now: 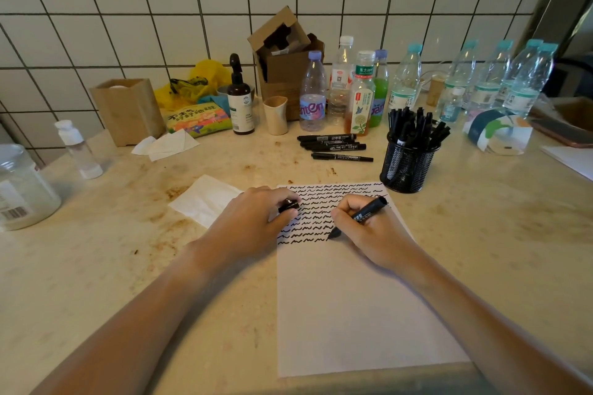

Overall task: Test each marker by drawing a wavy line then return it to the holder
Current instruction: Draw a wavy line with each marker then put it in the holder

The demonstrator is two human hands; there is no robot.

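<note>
Pinching one black marker at frame centre, tip on the paper, was the right hand; the left hand gripped its cap. Above lay four loose markers, beside one mesh holder, crowded with black markers, at upper right.

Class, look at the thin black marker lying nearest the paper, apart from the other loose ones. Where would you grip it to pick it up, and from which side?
Grip the thin marker around the middle of its barrel, coming down from above. It lies flat on the counter, roughly left to right, with bare surface in front of it. Its far side sits close to the other loose markers, so pinch across its width carefully.
</note>
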